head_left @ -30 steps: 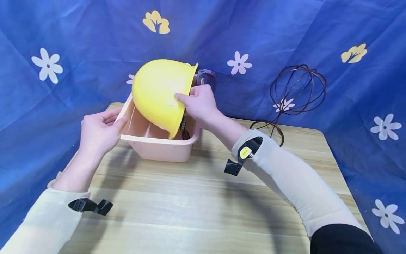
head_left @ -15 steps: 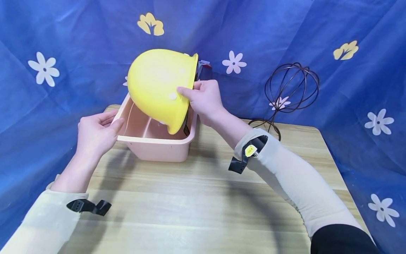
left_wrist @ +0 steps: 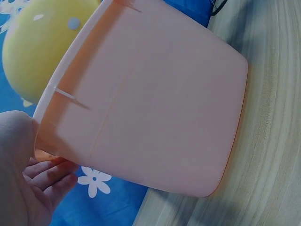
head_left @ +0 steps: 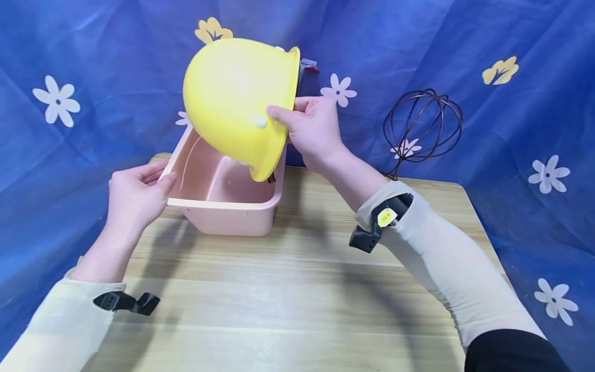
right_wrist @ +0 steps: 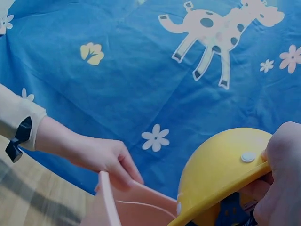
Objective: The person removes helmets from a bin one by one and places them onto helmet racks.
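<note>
Right hand clamps thumb and fingers on the brim of yellow helmet, upper centre; helmet higher than a second ago, mostly above pink bin. Left hand pinches bin rim, centre left.

The left sleeve is cream fabric; the right sleeve, also cream, wrinkles along its edge and meets a black sleeve at its near end. An angular black left bracket and right bracket jut out, the latter bearing a yellow label with small dark markings.
</note>
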Available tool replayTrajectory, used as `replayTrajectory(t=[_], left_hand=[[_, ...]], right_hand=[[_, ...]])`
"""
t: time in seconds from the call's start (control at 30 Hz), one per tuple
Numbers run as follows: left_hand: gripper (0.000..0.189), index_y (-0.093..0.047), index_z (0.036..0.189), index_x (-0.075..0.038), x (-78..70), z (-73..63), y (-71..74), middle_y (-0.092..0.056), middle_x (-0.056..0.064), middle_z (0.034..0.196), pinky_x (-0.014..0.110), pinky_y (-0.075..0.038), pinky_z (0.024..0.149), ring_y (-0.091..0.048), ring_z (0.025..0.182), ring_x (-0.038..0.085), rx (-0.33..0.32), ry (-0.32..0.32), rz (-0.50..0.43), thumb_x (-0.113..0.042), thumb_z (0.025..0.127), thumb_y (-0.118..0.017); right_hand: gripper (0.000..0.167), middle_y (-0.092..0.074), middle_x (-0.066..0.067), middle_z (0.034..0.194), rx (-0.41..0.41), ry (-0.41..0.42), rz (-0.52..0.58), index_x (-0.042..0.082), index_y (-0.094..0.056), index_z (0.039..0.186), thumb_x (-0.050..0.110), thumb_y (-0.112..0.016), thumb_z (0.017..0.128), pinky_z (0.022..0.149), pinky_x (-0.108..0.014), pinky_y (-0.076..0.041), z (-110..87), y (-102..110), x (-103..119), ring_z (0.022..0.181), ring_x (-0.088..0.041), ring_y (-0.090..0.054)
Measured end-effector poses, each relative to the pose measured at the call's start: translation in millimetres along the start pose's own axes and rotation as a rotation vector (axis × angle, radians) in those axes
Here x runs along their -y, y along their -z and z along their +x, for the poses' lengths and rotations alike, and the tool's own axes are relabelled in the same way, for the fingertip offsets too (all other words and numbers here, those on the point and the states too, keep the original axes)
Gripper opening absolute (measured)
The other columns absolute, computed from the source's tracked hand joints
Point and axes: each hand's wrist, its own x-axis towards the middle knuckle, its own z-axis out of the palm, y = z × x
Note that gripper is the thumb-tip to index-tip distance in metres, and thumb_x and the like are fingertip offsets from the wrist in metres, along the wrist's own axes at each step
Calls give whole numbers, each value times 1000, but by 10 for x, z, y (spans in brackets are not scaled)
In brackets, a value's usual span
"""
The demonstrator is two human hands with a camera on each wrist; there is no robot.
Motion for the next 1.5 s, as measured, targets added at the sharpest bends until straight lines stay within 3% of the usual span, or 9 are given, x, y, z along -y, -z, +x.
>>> replayTrajectory(t=[0.17, 0.23, 0.33, 0.47, 0.9, 1.07, 1.2, 1.3, 1.5], left_hand=[[56, -66, 145, -8, 18, 12, 23, -69, 18, 132, 9, -53, 76, -68, 119, 20, 8, 15, -2, -43, 101, -69], [56, -66, 144, -7, 29, 5, 37, -69, 19, 130, 8, -53, 75, -69, 114, 11, 4, 9, -13, -42, 101, -70], [55, -67, 143, -6, 48, -2, 65, -69, 21, 129, 8, -53, 71, -68, 102, -5, -1, 4, -31, -40, 100, -71], [54, -67, 143, -4, 62, 5, 102, -68, 22, 129, 7, -52, 69, -61, 88, -20, -5, 6, -44, -38, 100, -71], [56, -66, 145, -9, 99, 10, 133, -65, 19, 132, 6, -52, 69, -60, 87, -22, 11, 50, -54, -41, 99, -72], [55, -67, 145, -10, 129, 15, 165, -67, 10, 130, 6, -52, 69, -59, 86, -23, 14, 52, -63, -40, 99, -73], [55, -66, 145, -8, 139, 3, 197, -73, -23, 107, 7, -53, 67, -59, 83, -24, 19, 52, -89, -37, 99, -73], [55, -64, 146, -6, 140, -7, 217, -61, -43, 84, 8, -54, 64, -60, 81, -24, 25, 60, -117, -35, 99, -73], [55, -64, 146, -5, 133, -10, 231, -57, -46, 79, 8, -54, 65, -60, 81, -23, 26, 61, -133, -33, 100, -73]], right_hand=[[18, -78, -24, 95, -12, 74, 20, -16, -75, 110, -8, -75, 94, 80, -39, -65, -8, 116, 116, 97, -23, -78], [17, -77, -26, 95, -25, 99, 22, -17, -75, 109, -9, -75, 93, 83, -38, -64, -14, 171, 145, 114, -9, -71], [16, -77, -27, 96, -37, 117, 38, -17, -75, 108, -11, -74, 93, 82, -39, -64, -16, 256, 192, 116, -10, -70], [17, -77, -27, 98, -47, 122, 69, -17, -75, 110, -12, -73, 93, 77, -44, -65, -16, 370, 267, 91, -34, -79], [17, -76, -27, 104, -88, 136, 136, -15, -76, 110, -9, -74, 94, 82, -44, -64, -56, 784, 373, 94, -35, -78], [18, -76, -28, 104, -85, 171, 164, -15, -76, 111, -10, -74, 94, 82, -44, -64, -53, 943, 322, 94, -36, -78], [17, -76, -29, 101, -134, 166, 219, -16, -76, 108, -13, -75, 91, 81, -42, -64, -52, 1023, 306, 92, -35, -79], [16, -76, -29, 99, -178, 164, 266, -18, -75, 106, -15, -75, 90, 81, -41, -64, -63, 1072, 294, 91, -34, -79], [16, -76, -29, 101, -235, 165, 323, -17, -75, 107, -14, -76, 91, 79, -40, -65, -96, 1211, 263, 91, -34, -79]])
